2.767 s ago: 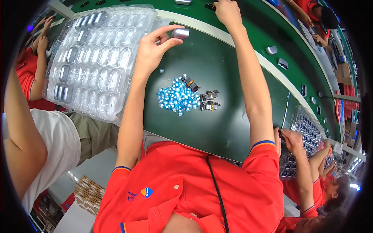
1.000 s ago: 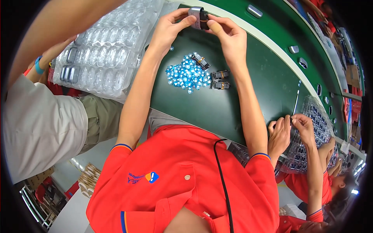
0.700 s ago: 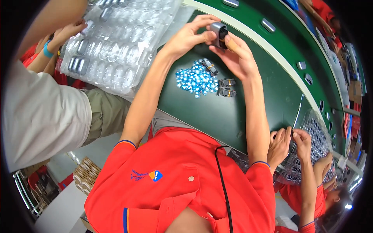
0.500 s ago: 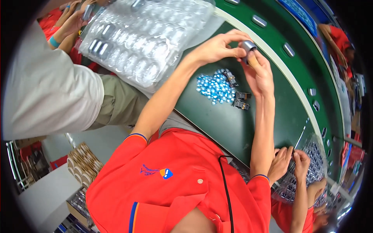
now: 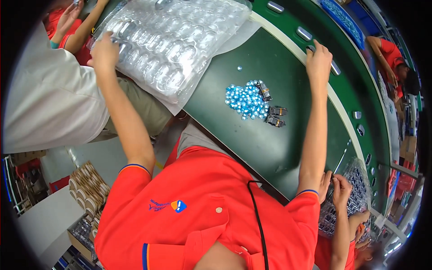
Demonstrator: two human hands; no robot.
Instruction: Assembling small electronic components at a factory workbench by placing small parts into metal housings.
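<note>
My right hand (image 5: 318,65) is at the green conveyor belt, thumb and fingers closed around a small grey metallic casing (image 5: 310,48), mostly hidden by the hand. My left hand (image 5: 105,53) reaches over the near left end of the clear plastic blister tray (image 5: 175,54). Its fingertips are beside grey casings (image 5: 122,45) in the tray; whether they grip one is hidden. Between my arms, a pile of shiny blue beads (image 5: 245,100) lies on the dark green table (image 5: 234,135). Black small parts (image 5: 276,116) touch the pile's right side. One loose blue bead (image 5: 239,68) lies apart.
Several grey casings (image 5: 304,33) are spaced along the curving conveyor belt (image 5: 335,87). At the right, a co-worker's hands (image 5: 340,191) are near another tray of parts (image 5: 355,180). A person in light clothing (image 5: 54,103) stands close on my left.
My hands have parted: the right carried the grey casing to the belt, the left swung to the tray. A single bead now lies above the pile.
</note>
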